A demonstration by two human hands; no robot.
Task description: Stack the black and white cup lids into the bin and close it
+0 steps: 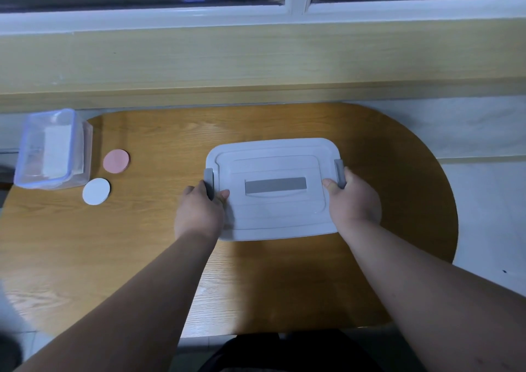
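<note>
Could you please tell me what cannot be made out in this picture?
- Head view: the contents under the lid, which hides them.
- Head view: whether both latches are clipped; the left hand and right hand cover them.
- Head view: what the clear box holds; too blurred.

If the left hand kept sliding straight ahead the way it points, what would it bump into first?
Likely the grey latch on the bin lid, which the left hand grips now.

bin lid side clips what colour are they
Dark grey clips on a pale lid, best seen in the head view.
</note>
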